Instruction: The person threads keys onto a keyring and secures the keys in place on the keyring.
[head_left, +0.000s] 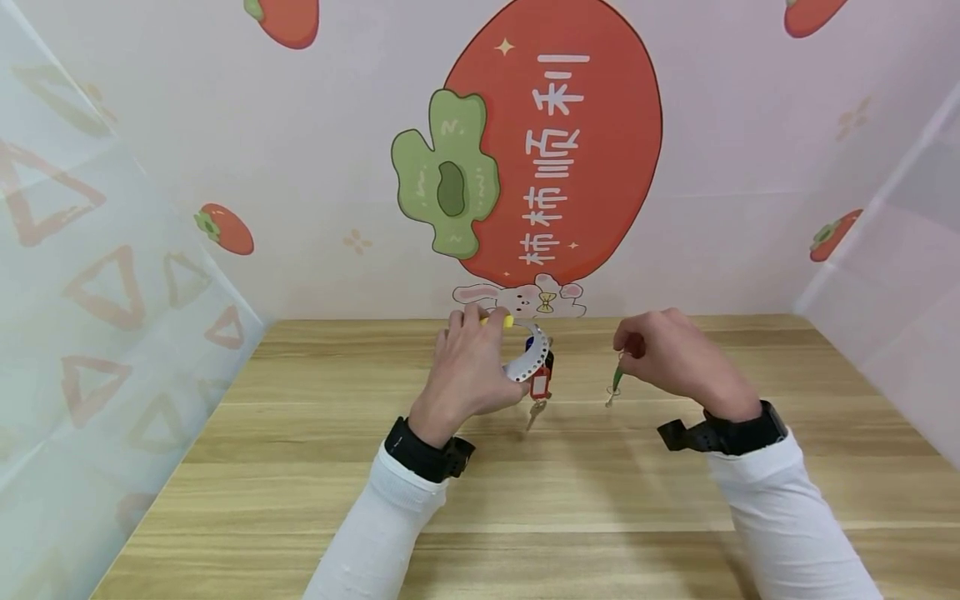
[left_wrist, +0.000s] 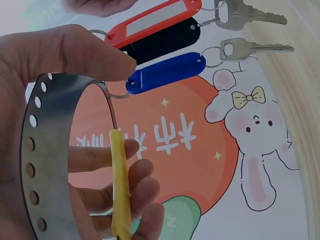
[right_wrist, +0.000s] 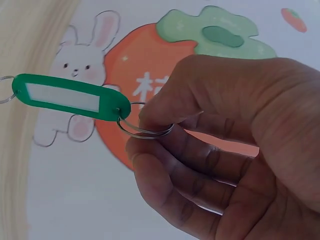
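Observation:
In the head view my left hand (head_left: 467, 362) grips a wide metal ring (head_left: 529, 363), a band pierced with several round holes. The left wrist view shows a yellow sleeve (left_wrist: 119, 175) on the ring's thin wire, with curled fingers beside it. Red (left_wrist: 156, 21), black (left_wrist: 167, 41) and blue (left_wrist: 167, 73) key tags hang by the ring near my thumb, and two silver keys are visible there. My right hand (head_left: 675, 354) pinches the small split ring (right_wrist: 145, 133) of a green key tag (right_wrist: 65, 95) between thumb and fingers. A small key (head_left: 610, 400) dangles below that tag.
Both hands are above a wood-grain table (head_left: 337, 467). A white backdrop (head_left: 322, 167) with a large persimmon and a rabbit printed on it stands behind. Pale side panels (head_left: 75, 333) border the table at left and right.

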